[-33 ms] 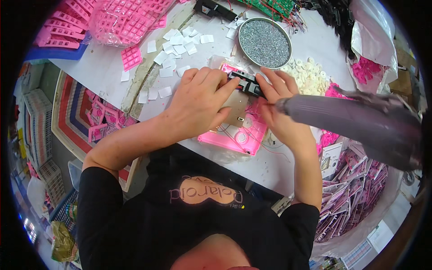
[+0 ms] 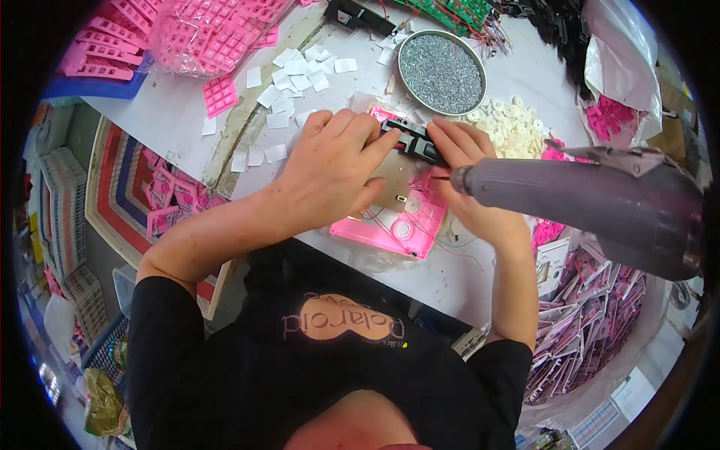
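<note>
A pink plastic case point(image 2: 427, 240) lies open on the table before me, with a brown circuit board point(image 2: 391, 187) and thin red wires inside. Along its far edge sits a black plastic module point(image 2: 424, 148). My left hand point(image 2: 330, 161) is closed, its index fingertip pressed on the module's left part and its thumb over the board. The fingers of my right hand point(image 2: 469, 161) hold the module's right end; some fingertips are hidden. A grey electric screwdriver point(image 2: 570, 184) lies across my right hand in the picture, its bit pointing left; neither hand grips it.
A round metal dish of screws point(image 2: 441, 71) stands beyond the case, beside white plastic discs point(image 2: 514, 120). White paper squares point(image 2: 289, 79) lie at left, near bagged pink keypads point(image 2: 214, 37). At right, a large bag point(image 2: 585, 322) holds many pinkish panels. Green circuit boards point(image 2: 457, 13) lie at the back.
The screwdriver has shifted slightly, and its bit now shows more plainly. My right hand has moved a little; my left hand and the case look the same.
</note>
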Motion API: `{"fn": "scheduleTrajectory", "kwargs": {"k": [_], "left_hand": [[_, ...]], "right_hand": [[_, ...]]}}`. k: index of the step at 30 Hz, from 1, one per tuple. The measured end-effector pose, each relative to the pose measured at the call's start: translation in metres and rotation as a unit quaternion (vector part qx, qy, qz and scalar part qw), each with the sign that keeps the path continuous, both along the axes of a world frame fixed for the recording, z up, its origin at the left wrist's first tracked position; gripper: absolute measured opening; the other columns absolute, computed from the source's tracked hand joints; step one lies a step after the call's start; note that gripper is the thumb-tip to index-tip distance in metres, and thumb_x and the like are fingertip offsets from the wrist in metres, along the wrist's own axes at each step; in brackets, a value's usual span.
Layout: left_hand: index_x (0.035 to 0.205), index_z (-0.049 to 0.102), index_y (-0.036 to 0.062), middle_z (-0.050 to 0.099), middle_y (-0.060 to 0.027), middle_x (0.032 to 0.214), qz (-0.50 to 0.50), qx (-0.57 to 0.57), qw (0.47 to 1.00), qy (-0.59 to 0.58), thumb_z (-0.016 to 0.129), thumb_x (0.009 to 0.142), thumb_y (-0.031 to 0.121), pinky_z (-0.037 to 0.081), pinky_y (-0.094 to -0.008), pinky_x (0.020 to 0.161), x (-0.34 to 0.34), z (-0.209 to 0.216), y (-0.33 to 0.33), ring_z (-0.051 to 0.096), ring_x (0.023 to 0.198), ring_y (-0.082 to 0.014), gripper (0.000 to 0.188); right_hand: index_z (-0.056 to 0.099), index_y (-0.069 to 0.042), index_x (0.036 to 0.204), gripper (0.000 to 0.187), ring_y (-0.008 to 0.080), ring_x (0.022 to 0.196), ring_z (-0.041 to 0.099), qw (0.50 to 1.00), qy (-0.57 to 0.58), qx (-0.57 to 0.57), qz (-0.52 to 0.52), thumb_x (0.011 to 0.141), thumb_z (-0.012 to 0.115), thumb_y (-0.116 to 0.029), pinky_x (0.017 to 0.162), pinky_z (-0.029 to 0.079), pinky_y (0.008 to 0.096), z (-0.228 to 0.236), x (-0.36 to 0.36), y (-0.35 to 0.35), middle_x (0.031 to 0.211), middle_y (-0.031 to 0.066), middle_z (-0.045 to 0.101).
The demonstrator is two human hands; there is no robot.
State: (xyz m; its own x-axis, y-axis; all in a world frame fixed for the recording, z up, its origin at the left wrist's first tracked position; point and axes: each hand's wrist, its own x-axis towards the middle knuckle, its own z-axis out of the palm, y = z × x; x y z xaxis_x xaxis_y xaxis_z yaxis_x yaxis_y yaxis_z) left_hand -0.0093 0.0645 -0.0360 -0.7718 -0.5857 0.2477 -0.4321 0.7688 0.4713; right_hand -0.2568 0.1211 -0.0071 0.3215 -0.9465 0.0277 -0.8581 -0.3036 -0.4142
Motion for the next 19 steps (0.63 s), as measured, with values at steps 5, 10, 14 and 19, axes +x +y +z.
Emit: {"fn": "scheduleTrajectory", "kwargs": {"k": [5,10,14,19], "left_hand": [[0.113,0.07,0.0128,0.062,-0.0089,0.104,-0.023,0.163,0.985,0.056,0.076,0.077,0.029,0.042,-0.0466,0.088,-0.026,0.003,-0.068,0.059,0.103,-0.0279,0.039],[0.089,0.073,0.0139,0.066,-0.0025,0.087,0.007,-0.157,0.985,-0.067,0.069,0.085,0.029,0.042,-0.0476,0.085,-0.104,-0.036,-0.133,0.062,0.097,-0.0246,0.016],[0.085,0.073,0.0145,0.067,-0.0015,0.087,-0.022,-0.145,0.985,-0.092,0.067,0.086,0.03,0.04,-0.0469,0.087,-0.117,-0.034,-0.137,0.062,0.098,-0.0246,0.017],[0.078,0.076,0.0149,0.073,-0.0056,0.085,-0.026,-0.131,0.987,-0.093,0.063,0.086,0.032,0.04,-0.0502,0.09,-0.122,-0.038,-0.144,0.065,0.097,-0.0269,0.023]], "right_hand": [[0.042,0.001,0.149,0.075,0.039,0.134,0.051,0.877,-0.473,0.011,-0.086,0.093,0.059,-0.046,0.112,0.039,0.0519,0.029,-0.043,-0.019,0.143,0.0262,0.053],[0.034,0.002,0.152,0.079,0.0328,0.097,0.06,0.727,-0.672,-0.061,0.127,0.094,0.061,-0.045,0.088,0.049,0.0444,0.07,0.008,-0.054,0.115,0.0233,0.061],[0.045,0.006,0.137,0.056,0.0206,0.071,0.06,0.757,-0.651,-0.058,0.003,0.093,0.065,-0.022,0.072,0.049,0.035,0.064,-0.012,-0.05,0.097,0.0147,0.064],[0.046,0.011,0.129,0.049,0.0209,0.075,0.067,0.767,-0.607,-0.151,-0.144,0.09,0.068,-0.01,0.075,0.052,0.0321,0.053,-0.001,-0.049,0.093,0.0182,0.069]]}}
